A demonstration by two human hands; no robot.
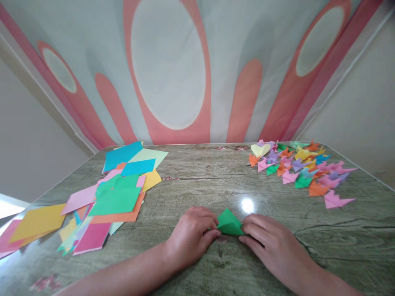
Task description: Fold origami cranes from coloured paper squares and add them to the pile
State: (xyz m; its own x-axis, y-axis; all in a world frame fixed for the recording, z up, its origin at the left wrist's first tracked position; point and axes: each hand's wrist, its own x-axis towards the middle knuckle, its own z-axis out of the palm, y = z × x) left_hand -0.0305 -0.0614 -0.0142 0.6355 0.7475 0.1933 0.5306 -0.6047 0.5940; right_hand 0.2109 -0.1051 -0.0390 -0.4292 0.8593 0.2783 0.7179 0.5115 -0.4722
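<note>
A small folded green paper (228, 223) with a pointed top lies at the table's front centre, between my two hands. My left hand (195, 230) pinches its left corner between thumb and fingers. On the other side, my right hand (268, 238) has its thumb and fingers closed on the right corner. The fingertips cover both ends of the paper.
Loose coloured sheets are spread on the left of the wooden table (191, 193), with a green sheet (117, 201) on top. Several small folded paper birds, among them a pink one (336, 200), stand at the back right. A patterned cloth (222, 102) hangs behind.
</note>
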